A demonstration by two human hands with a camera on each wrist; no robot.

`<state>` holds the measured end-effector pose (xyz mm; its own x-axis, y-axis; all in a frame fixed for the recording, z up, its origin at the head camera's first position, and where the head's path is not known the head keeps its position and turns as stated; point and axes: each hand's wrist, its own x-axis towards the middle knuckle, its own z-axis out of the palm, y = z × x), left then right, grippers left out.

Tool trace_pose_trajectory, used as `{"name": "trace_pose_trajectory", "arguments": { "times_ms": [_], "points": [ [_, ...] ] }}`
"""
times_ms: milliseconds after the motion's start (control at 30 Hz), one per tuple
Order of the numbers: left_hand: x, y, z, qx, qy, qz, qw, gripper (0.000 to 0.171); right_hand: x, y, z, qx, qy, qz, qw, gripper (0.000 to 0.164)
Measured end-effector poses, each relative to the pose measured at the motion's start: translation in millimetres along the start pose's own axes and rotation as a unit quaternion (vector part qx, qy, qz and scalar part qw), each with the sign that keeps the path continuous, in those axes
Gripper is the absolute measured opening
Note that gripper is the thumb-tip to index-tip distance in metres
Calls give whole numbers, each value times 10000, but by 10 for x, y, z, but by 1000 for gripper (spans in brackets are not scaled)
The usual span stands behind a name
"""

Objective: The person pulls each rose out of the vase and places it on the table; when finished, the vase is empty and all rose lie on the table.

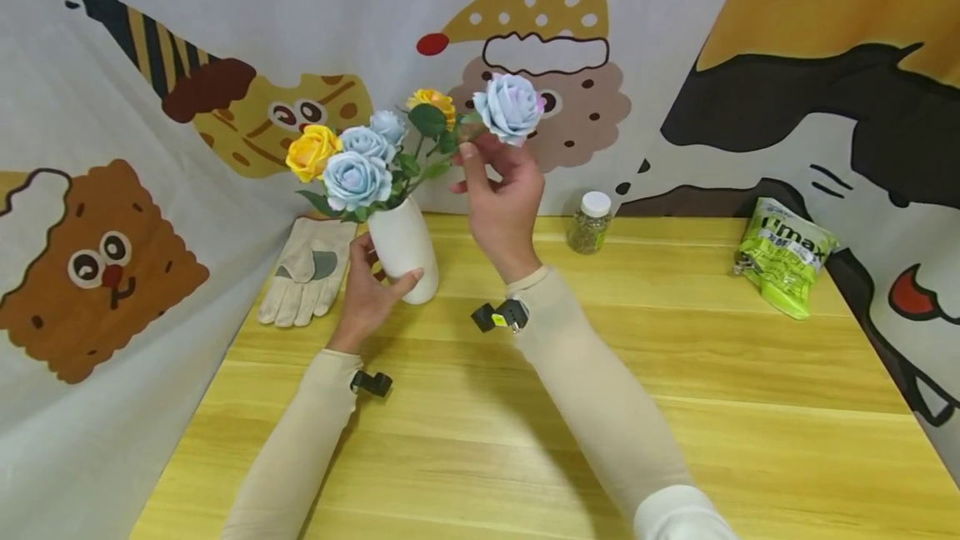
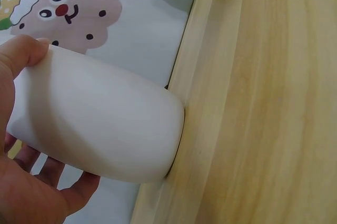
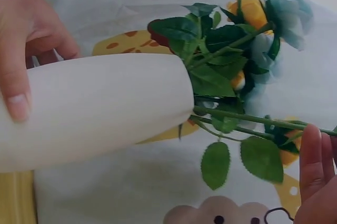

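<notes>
A white vase [image 1: 407, 250] stands on the table, holding artificial blue roses [image 1: 357, 180] and yellow roses [image 1: 313, 152] with green leaves. Around its lower body the left hand [image 1: 369, 294] curls, thumb on one side and fingers on the other. The right hand [image 1: 510, 198] pinches the stem of a pale blue rose [image 1: 510, 109] just below its bloom. In the right wrist view that green stem [image 3: 253, 119] runs from the vase mouth to the right fingertips. How deep the stem sits inside the vase is hidden. The vase base [image 2: 171, 134] meets the tabletop in the left wrist view.
Left of the vase lies a pair of pale work gloves [image 1: 303, 277]. A small jar with a white lid [image 1: 590, 223] stands at the back. A green and white packet [image 1: 787, 257] lies at the back right. Behind the wooden table [image 1: 465, 440] hangs a cartoon-printed cloth [image 1: 300, 7].
</notes>
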<state>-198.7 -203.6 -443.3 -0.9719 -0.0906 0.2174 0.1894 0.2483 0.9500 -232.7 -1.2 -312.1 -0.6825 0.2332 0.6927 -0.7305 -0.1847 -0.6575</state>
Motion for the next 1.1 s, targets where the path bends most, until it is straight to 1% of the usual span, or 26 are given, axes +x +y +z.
{"name": "trace_pose_trajectory", "arguments": {
  "times_ms": [133, 233, 367, 467, 600, 700, 800, 900, 1000, 1100],
  "points": [
    [0, -16, -3, 15, -18, -5, 10000, 87, -14, -32, -48, 49, 265, -403, 9988, 15],
    [-1, -15, -4, 27, -34, -4, 10000, 87, -46, -57, -84, 109, 461, -661, 9967, 18],
    [-6, -14, -1, 36, -45, 11, 10000, 87, -128, -100, -128, 447, 856, -729, 9927, 22],
    [-6, -15, 5, 56, -44, 18, 10000, 88, -178, -142, -171, 693, 1241, -737, 9871, 18],
    [-4, -26, 2, 111, -8, -13, 9999, 88, -223, -187, -264, 789, 1651, -869, 9793, 12],
    [-3, -35, 0, 146, -7, -18, 9999, 88, -268, -215, -357, 887, 1877, -916, 9739, 14],
    [0, -33, -5, 201, -24, 6, 9998, 88, -323, -247, -453, 1114, 1990, -761, 9707, 15],
    [4, -30, -12, 230, -50, 49, 9997, 89, -382, -266, -558, 1354, 1925, -431, 9710, 15],
    [4, -24, -14, 211, -62, 58, 9997, 89, -450, -243, -667, 1347, 1687, -38, 9764, 15],
    [2, -17, -7, 162, -89, 18, 9998, 89, -534, -189, -762, 1211, 1428, 409, 9815, 15]
  ]
}}
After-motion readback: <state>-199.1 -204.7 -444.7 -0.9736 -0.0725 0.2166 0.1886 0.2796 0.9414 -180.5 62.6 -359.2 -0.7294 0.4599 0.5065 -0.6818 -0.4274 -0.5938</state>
